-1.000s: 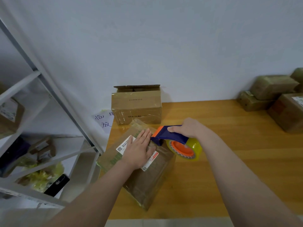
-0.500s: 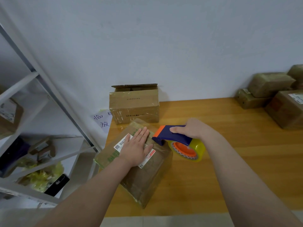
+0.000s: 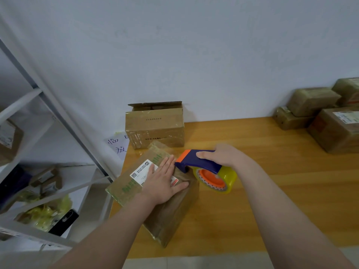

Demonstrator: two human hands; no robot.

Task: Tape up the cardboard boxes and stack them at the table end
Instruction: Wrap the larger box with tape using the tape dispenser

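A pale wall backs the wooden bench, with a metal shelf rack off its left end. Your left grip lies flat, fingers straight, pressing on the top of the near box and partly covering its white label. That box sits skewed at the bench's near-left corner. Your right grip is curled round the blue-and-orange tape dispenser. The dispenser's nose meets the box's top edge just beside your left fingertips, and its yellow roll hangs off the right side.

The box top already looks glossy with tape, so I judge this pass to be a late one, though its far faces are hidden. Against the wall a second box stands with its flaps open, seemingly unsealed on top. Several wrapped boxes are stacked at the bench's far right end. You probably have left to finish and cut this strip, carry the box to that stack, then close the open one.
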